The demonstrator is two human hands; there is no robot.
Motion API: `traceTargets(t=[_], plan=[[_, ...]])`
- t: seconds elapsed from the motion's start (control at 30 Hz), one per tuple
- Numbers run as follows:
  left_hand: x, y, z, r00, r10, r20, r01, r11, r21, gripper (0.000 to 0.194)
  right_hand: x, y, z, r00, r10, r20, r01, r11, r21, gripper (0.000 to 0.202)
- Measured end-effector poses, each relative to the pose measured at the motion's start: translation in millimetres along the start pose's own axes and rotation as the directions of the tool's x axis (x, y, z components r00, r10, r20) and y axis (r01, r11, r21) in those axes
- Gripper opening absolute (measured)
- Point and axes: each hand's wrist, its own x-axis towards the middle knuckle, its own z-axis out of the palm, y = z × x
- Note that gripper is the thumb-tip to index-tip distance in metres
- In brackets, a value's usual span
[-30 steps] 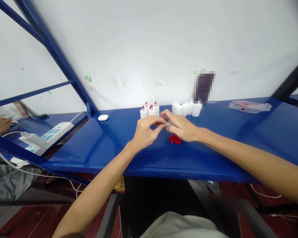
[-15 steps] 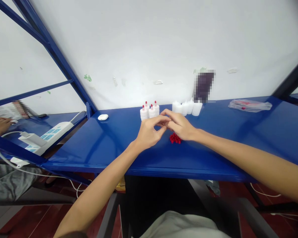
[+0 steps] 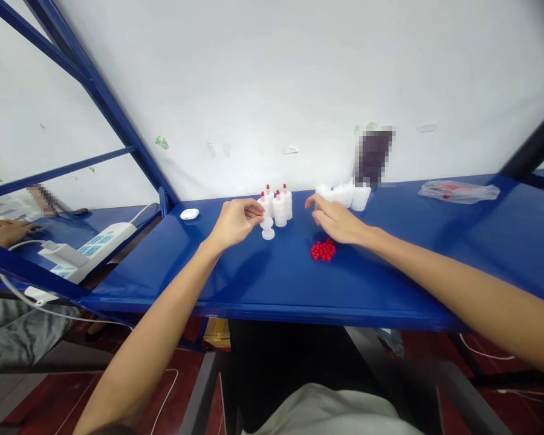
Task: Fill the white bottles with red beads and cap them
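Observation:
My left hand [image 3: 236, 222] pinches the red tip of a small white squeeze bottle [image 3: 268, 233], whose top is partly hidden by the fingers. Right behind it stands a cluster of white bottles with red caps [image 3: 279, 211]. My right hand [image 3: 338, 221] hovers with thumb and fingers apart, and I see nothing between them. Just below that hand lies a pile of small red caps [image 3: 323, 250]. Beyond my right hand is a group of white bottles [image 3: 359, 198] without red caps.
A white earbud case [image 3: 189, 214] lies on the blue table [image 3: 163, 272]. At the back right is a clear plastic bag [image 3: 459, 190] with something red inside. A white power strip [image 3: 93, 248] sits beyond the blue frame on the left, near another person's hand [image 3: 9, 232].
My hands, which met above the red caps, have come apart. The left one has moved left with the bottle to the capped cluster; the right has shifted slightly right and opened.

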Motion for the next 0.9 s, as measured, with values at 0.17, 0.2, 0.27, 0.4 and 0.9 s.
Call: traceTargets(t=[0.17,0.2,0.27,0.4,0.9], plan=[[1.2,-5.3,3.6,0.994,0.034,0.108,-0.046,0.994,0.104,0.010,2.2,16.3,1.8,0.999,-0.021,0.041,0.016,0.994,0.104,0.025],[2.1,-4.4,5.3,0.993,0.046,0.112,-0.058,0.993,0.107,0.011,2.6,17.1,2.0,1.000,-0.004,0.026,0.000,0.993,0.120,0.024],[4.6,-2.2,7.0,0.989,0.072,0.129,-0.088,0.989,0.119,0.012,3.1,18.4,2.9,0.999,0.041,-0.012,-0.039,0.990,0.138,0.025],[7.5,1.2,5.3,0.977,0.128,0.168,-0.156,0.974,0.164,0.019,1.8,22.5,7.1,0.995,0.095,-0.011,-0.092,0.986,0.135,0.040],[12.8,63.9,77.9,0.845,0.490,-0.215,-0.532,0.808,-0.254,0.019,-8.1,-10.6,2.8,0.998,-0.050,0.042,0.012,0.772,0.635,0.044]])
